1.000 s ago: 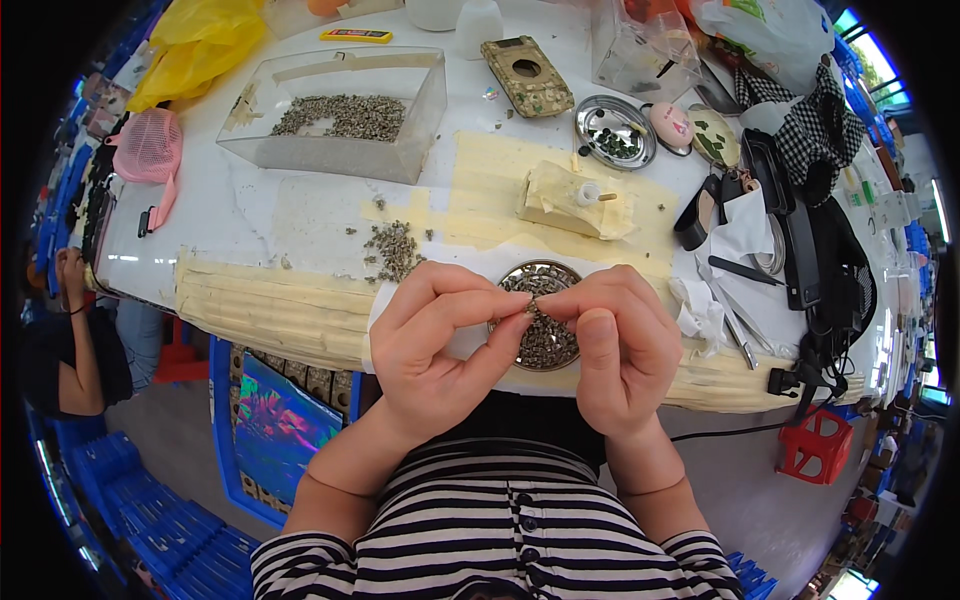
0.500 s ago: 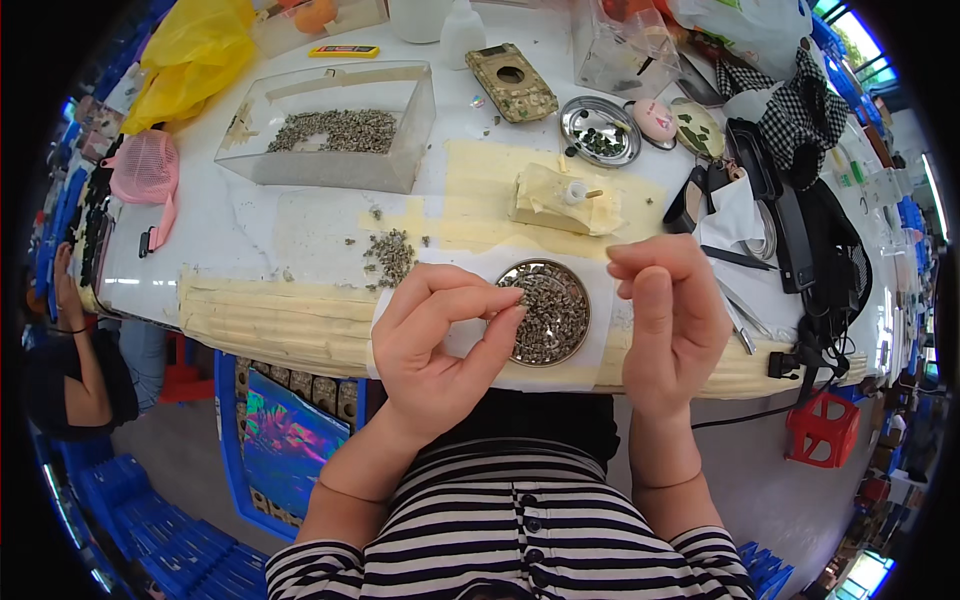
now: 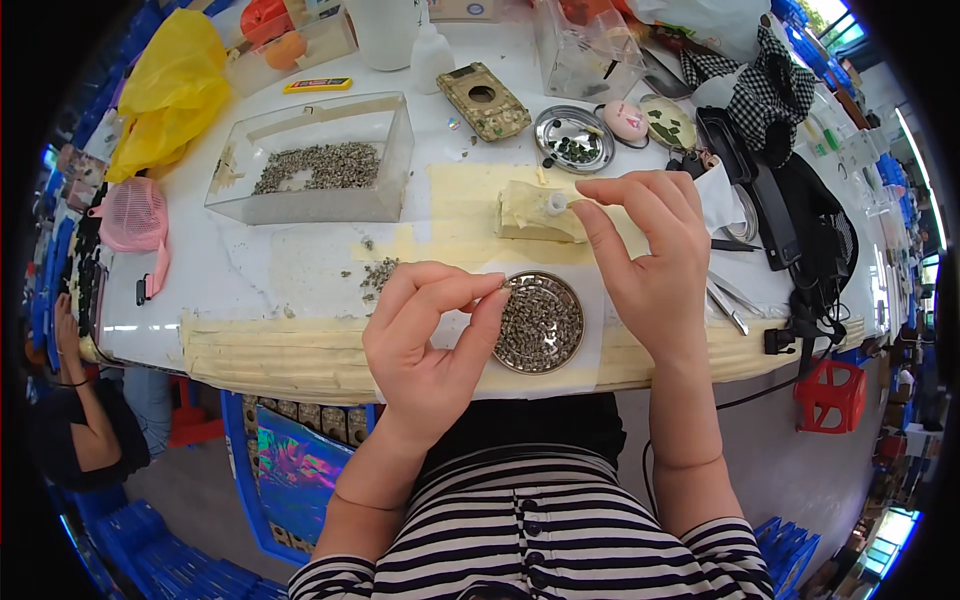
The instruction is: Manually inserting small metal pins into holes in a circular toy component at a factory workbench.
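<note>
My left hand (image 3: pixel 432 352) is pinched at thumb and index over the left rim of a round dish (image 3: pixel 548 367). A tiny metallic piece (image 3: pixel 507 284) shows at its fingertips, too small to name. Small silvery-brown metal parts (image 3: pixel 540 320) fill the dish. My right hand (image 3: pixel 652 255) is at the tape-wrapped block (image 3: pixel 520 212), thumb and index curled close together beside the small white tube (image 3: pixel 556 203) on top. Those fingertips hide the thin stick that leaned out of the tube, so what they grip cannot be made out.
A clear bin (image 3: pixel 300 205) of similar parts stands at the left, with a loose pile (image 3: pixel 379 276) nearer me. Farther back are a camouflage tank hull (image 3: pixel 484 103), a white bottle (image 3: pixel 431 60) and a metal dish of green pieces (image 3: pixel 574 140). Tweezers (image 3: pixel 727 306) lie at the right.
My right hand has moved forward and left from beside the dish to the white tube. My left hand keeps its pinch near the dish. The whole view has shifted slightly.
</note>
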The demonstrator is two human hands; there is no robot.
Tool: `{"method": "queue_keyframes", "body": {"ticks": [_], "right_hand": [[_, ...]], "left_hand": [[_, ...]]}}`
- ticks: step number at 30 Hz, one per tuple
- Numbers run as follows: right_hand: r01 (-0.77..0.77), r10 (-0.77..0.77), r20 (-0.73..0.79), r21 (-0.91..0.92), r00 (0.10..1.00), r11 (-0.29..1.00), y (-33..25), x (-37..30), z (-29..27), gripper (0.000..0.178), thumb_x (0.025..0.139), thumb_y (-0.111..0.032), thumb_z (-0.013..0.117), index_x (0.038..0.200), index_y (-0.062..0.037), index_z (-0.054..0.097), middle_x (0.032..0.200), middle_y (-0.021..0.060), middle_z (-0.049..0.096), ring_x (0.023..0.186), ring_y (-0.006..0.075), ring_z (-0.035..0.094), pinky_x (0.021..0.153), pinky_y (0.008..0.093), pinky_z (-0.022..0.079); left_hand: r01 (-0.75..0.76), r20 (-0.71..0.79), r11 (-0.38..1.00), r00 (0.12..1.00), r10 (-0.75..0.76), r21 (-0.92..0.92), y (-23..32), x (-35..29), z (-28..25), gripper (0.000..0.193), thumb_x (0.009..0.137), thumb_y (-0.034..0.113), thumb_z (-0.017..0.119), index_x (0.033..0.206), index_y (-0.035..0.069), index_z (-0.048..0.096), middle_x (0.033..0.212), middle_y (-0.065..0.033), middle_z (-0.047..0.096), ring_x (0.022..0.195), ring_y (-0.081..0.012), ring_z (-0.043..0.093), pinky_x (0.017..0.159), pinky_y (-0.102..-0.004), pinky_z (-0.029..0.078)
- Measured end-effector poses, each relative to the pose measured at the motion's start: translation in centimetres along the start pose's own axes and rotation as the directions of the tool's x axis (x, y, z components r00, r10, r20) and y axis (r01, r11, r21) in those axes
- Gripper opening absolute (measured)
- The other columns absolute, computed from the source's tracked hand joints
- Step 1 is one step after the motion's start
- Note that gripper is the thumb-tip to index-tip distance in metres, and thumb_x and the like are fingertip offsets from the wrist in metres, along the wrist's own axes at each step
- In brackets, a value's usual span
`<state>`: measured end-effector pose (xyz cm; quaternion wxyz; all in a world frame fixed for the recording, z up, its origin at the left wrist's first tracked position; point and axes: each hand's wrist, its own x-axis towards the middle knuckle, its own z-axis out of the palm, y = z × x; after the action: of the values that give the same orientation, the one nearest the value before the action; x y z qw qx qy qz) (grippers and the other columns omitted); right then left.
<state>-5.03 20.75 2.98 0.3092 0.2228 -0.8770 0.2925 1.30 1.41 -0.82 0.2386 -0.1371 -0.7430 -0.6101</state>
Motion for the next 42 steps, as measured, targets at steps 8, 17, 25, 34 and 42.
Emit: {"method": "queue_keyframes", "body": {"ticks": [8,17,25,34,42], "right_hand": [[-0.027,0.027,-0.048,0.017,0.998,1.000,0.3,-0.2,0.3,0.009,0.078,-0.005,0.078,0.085,-0.0055,0.071,0.080,0.0054,0.063,0.079,0.0243,0.055,0.070,0.0342,0.044],[-0.031,0.076,-0.188,0.231,0.979,0.972,-0.6,-0.9,-0.5,0.006,0.082,-0.001,0.074,0.084,-0.0035,0.068,0.081,0.0052,0.065,0.077,0.0207,0.054,0.070,0.0308,0.042],[-0.127,0.136,0.019,0.500,0.991,0.857,-1.5,-1.7,0.2,0.006,0.084,-0.004,0.073,0.083,-0.0024,0.067,0.081,0.0059,0.066,0.075,0.0214,0.054,0.070,0.0308,0.042],[-0.102,0.099,0.031,0.475,0.995,0.874,-1.3,-1.6,0.4,0.006,0.083,-0.003,0.073,0.082,-0.0023,0.067,0.080,0.0064,0.066,0.073,0.0214,0.054,0.068,0.0308,0.042],[-0.105,0.100,0.035,0.464,0.994,0.880,-1.4,-1.5,0.5,0.008,0.083,-0.003,0.074,0.081,-0.0020,0.066,0.079,0.0064,0.066,0.073,0.0218,0.054,0.068,0.0305,0.042]], "left_hand": [[-0.013,0.013,1.000,1.000,0.013,0.018,-0.2,-0.4,-0.5,0.021,0.081,-0.013,0.072,0.101,-0.004,0.070,0.097,-0.0087,0.061,0.087,-0.0148,0.059,0.078,-0.0239,0.047],[-0.016,0.011,0.999,1.000,0.016,0.050,0.0,-0.2,-0.3,0.020,0.079,-0.012,0.074,0.097,-0.003,0.072,0.093,-0.0088,0.063,0.085,-0.0163,0.060,0.076,-0.0247,0.047],[-0.053,-0.005,0.991,0.999,0.054,0.122,-0.1,0.0,-0.1,0.022,0.077,-0.009,0.078,0.096,0.000,0.074,0.089,-0.0078,0.065,0.079,-0.0177,0.062,0.069,-0.0266,0.050],[-0.039,0.002,0.993,0.999,0.039,0.115,0.2,-0.1,-0.1,0.021,0.078,-0.010,0.076,0.096,-0.001,0.073,0.091,-0.0077,0.064,0.082,-0.0170,0.061,0.071,-0.0259,0.049],[-0.059,-0.009,0.991,0.998,0.061,0.119,0.0,0.0,-0.1,0.022,0.077,-0.009,0.077,0.096,0.000,0.074,0.089,-0.0074,0.065,0.079,-0.0171,0.062,0.068,-0.0261,0.050]]}}
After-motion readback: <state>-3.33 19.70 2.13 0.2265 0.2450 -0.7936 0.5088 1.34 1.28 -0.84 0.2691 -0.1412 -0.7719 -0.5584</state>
